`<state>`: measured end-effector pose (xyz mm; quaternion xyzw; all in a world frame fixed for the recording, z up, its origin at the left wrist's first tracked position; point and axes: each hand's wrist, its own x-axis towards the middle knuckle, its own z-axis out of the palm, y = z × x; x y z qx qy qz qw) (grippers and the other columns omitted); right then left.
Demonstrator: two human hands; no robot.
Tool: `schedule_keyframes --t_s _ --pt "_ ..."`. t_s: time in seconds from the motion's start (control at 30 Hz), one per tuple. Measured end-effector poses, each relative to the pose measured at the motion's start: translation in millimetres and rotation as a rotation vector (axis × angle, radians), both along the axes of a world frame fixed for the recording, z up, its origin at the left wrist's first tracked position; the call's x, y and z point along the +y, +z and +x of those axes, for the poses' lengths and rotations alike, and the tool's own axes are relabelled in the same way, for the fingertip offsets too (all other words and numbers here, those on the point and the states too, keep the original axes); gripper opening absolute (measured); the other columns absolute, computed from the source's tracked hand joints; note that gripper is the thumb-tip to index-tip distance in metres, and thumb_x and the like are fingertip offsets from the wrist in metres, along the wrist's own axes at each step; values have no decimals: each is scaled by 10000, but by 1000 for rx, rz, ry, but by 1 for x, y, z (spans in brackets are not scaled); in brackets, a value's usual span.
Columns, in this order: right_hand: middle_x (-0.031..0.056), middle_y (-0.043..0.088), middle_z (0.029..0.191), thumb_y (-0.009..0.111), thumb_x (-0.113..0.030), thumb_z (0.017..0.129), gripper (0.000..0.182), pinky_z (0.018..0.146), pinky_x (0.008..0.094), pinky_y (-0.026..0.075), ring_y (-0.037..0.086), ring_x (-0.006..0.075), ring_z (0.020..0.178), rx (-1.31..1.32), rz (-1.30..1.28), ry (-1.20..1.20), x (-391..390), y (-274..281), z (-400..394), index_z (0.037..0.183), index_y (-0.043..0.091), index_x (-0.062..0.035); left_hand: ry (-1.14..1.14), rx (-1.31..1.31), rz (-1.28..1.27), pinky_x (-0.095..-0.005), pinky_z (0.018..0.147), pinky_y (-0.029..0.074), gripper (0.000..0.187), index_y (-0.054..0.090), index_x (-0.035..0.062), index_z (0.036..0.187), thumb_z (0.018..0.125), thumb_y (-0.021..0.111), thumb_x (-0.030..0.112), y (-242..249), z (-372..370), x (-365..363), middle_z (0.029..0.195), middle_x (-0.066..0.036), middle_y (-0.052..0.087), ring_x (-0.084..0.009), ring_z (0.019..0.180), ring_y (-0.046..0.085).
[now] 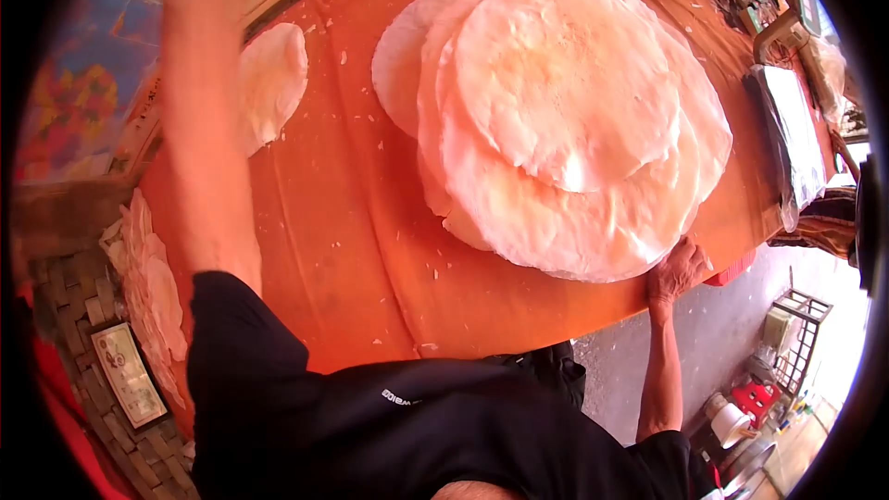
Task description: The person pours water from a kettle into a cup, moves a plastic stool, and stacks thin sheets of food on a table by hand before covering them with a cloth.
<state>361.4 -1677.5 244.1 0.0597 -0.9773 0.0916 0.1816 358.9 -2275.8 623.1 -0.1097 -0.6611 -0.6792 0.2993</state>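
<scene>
A stack of large, thin, pale round flatbreads (565, 83) lies on the orange-covered table (343, 250), its rounds overlapping unevenly. At the near right edge of the table is my right hand (681, 270), beside the lowest rim of the stack. Its fingers look curled, and whether they pinch a rim or rest on the table edge cannot be made out. My left arm reaches up across the left side, blurred, with the hand beyond the top of the view. Partly behind that arm lies a smaller flatbread piece (275, 83).
Pale sheets (153, 287) are piled at the table's left edge, near a framed banknote (129, 375). A plastic-wrapped white packet (787, 134) lies at the right edge. White crumbs dot the cloth. A wire rack (801, 329) and a red item (755, 400) stand on the floor.
</scene>
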Motion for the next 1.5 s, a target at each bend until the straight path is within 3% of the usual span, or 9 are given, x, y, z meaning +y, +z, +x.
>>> schedule_keyframes --t_s 0.03,0.13,0.2,0.33,0.4,0.53,0.67,1.0,1.5 --pt "168 559 1071 643 -291 856 394 964 486 378 498 373 1087 1 -4 7 0 1 1 1137 575 -23 249 -290 -240 -322 809 552 288 611 1 1142 890 627 140 -25 35 -4 1100 -94 662 -182 975 648" --pt "169 562 1091 651 -260 849 380 977 483 375 495 376 1098 5 12 25 3 0 1 1129 578 -14 492 -612 365 -292 834 533 342 623 -3 1172 907 616 213 -99 71 111 1134 -81 662 -148 998 637" --pt "174 555 1131 644 -250 849 375 1006 492 354 474 386 1130 -49 -47 37 12 -3 -1 1134 586 -14 165 -645 506 -326 845 533 336 616 12 1154 829 669 79 -215 104 89 1111 -77 656 -180 973 639" --pt "161 641 959 658 -177 887 244 819 359 489 615 258 900 -354 -439 7 57 29 -45 1037 637 14 697 -862 -232 -358 818 511 318 596 -22 1088 861 676 185 -339 166 59 1057 -111 648 -221 933 628" --pt "131 672 902 655 -136 905 194 722 309 503 634 189 814 -83 -341 166 54 70 -87 1033 652 10 1011 -779 -883 -427 908 481 366 579 -46 1130 872 660 201 -347 184 33 1134 -209 610 -334 1038 598" --pt "136 670 961 646 -45 897 148 748 300 522 668 200 831 4 -201 587 -89 202 -150 1032 640 13 1059 -769 -1171 -493 1070 362 468 514 -59 1288 920 565 225 -404 201 13 1360 -275 467 -415 1275 434" --pt "144 692 944 686 -132 846 141 755 370 510 668 327 874 -107 -76 990 -266 239 -181 952 688 -38 1038 -870 -1064 -486 1095 335 489 502 -44 1319 922 554 237 -392 198 17 1401 -243 450 -404 1320 397" --pt "126 657 1114 733 -121 705 420 945 405 465 588 316 1085 -157 294 1739 -620 52 -286 1116 658 -83 1055 -890 -942 -473 1091 350 509 516 9 1333 882 600 228 -392 201 15 1421 -181 455 -372 1330 409" --pt "92 639 720 891 -300 520 640 606 394 480 610 259 641 -314 1017 1737 -684 91 -290 1067 668 -54 1028 -851 -869 -479 1099 349 532 497 -4 1349 860 614 171 -394 199 13 1429 -198 440 -393 1341 400"
